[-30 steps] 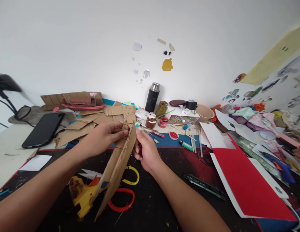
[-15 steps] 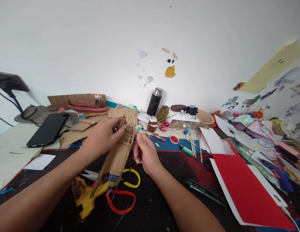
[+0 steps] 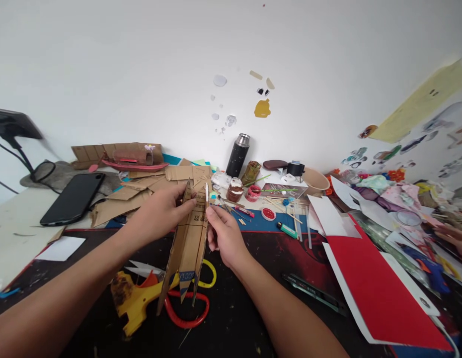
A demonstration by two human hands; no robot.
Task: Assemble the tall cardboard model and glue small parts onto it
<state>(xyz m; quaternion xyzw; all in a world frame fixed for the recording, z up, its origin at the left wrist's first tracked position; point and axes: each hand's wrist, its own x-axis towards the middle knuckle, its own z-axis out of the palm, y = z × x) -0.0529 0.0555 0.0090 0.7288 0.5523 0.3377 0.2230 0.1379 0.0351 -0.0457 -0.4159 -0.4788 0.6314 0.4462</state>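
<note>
A folded cardboard piece [image 3: 190, 243] stands in a channel shape, with printed characters, a blue-marked pointed near end and a whitish smear on its right upper edge. My left hand [image 3: 156, 211] pinches its upper left wall. On the opposite side, my right hand [image 3: 227, 233] has its thumb and fingers closed on the right wall. Below lie scissors with a red handle loop [image 3: 190, 324] and a yellow one; their middle is hidden by the cardboard. Beside them, partly crossing them, rests a yellow tool [image 3: 136, 308] with a brown-stained end.
Paint pots [image 3: 235, 191], sticks and a black flask [image 3: 238, 155] stand behind my hands. Cardboard scraps [image 3: 122, 209], a model boat [image 3: 136, 164] and a phone [image 3: 72, 199] are left. Red paper [image 3: 391, 293] and a box cutter [image 3: 315, 294] lie right; another person's hand [image 3: 452, 236] shows at the right edge.
My right hand has come up to the cardboard's right wall and closed on it. The cardboard has turned so its channel faces me more. The other person's hand has moved further into view.
</note>
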